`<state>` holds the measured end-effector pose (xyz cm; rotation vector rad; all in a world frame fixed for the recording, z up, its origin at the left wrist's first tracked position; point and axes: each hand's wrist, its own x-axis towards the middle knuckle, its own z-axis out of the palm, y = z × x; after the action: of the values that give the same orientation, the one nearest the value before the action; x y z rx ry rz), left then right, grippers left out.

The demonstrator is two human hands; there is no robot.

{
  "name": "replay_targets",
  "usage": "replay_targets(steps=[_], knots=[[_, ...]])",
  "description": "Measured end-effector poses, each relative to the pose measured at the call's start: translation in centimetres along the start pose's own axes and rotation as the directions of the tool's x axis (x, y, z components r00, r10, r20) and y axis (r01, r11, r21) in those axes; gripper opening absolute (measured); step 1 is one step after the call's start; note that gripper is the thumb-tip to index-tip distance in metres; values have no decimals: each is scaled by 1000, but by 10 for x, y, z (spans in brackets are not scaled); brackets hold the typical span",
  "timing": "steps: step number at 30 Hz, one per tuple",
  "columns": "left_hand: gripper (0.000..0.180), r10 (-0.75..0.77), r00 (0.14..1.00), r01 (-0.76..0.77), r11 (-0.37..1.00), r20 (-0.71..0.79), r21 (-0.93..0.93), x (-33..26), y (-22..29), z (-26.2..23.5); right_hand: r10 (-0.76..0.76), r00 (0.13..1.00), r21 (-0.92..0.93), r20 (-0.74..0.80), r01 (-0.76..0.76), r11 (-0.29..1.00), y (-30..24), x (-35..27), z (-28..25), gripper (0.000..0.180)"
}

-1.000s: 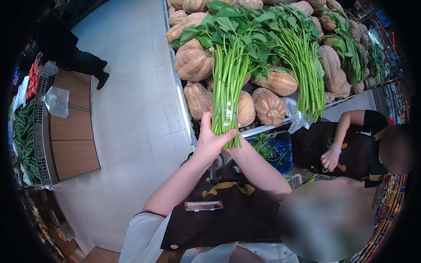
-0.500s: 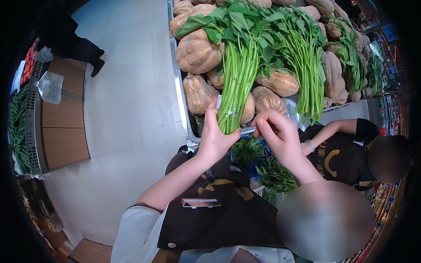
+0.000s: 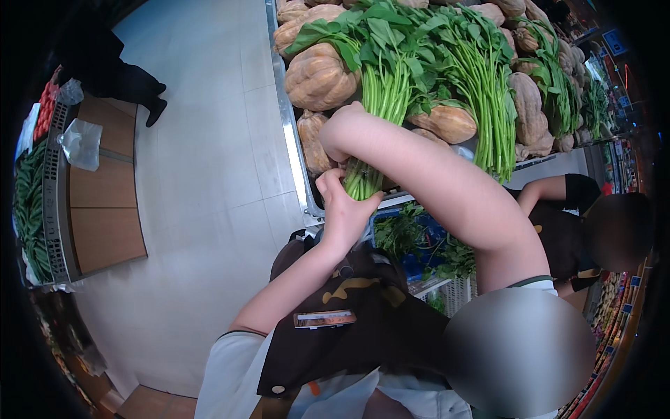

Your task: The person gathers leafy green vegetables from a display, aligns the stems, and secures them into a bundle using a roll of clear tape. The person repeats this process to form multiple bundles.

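Note:
My left hand (image 3: 346,215) grips the lower stems of a bunch of leafy greens (image 3: 385,91), with the thumb on the right side and fingers on the left. My right arm reaches across the stems from the right. The right hand (image 3: 342,133) is bent down at the left side of the bunch, just above my left hand; its fingers are hidden. The leaves of the bunch lie over ribbed tan pumpkins (image 3: 321,78). A second bunch of greens (image 3: 492,105) rests to its right.
A metal-edged display (image 3: 289,133) holds the pumpkins and further greens. Below it stands a blue crate of greens (image 3: 419,244). A co-worker in a dark apron (image 3: 558,230) is at the right. At far left are a crate of green vegetables (image 3: 31,209) and a person in dark clothes (image 3: 118,73).
My right hand has swung left across the stems, from the right of the bunch to its left side. My left hand keeps its hold on the lower stems.

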<state>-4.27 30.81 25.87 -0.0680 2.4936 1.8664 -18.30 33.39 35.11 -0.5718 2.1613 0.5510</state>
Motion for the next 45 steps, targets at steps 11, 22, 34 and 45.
replay_targets(steps=[11, 22, 34, 45], knots=[[67, -16, 995, 11, 999, -101, -46, -3, -9, -1, -419, 905, 175, 80, 401, 899, 4, 37, 21, 32], [67, -154, 987, 137, 964, -54, -229, -4, -2, -9, -357, 790, 397, -499, 575, 716, 19, -24, 24, 25], [36, 23, 996, 7, 933, 81, -360, 7, 7, -23, 60, 324, 268, -944, 649, 712, -17, -46, 82, 41], [73, -190, 941, 331, 680, 280, -655, 16, 10, -29, 425, -19, 256, -905, 773, 580, 11, -74, 168, 52]])
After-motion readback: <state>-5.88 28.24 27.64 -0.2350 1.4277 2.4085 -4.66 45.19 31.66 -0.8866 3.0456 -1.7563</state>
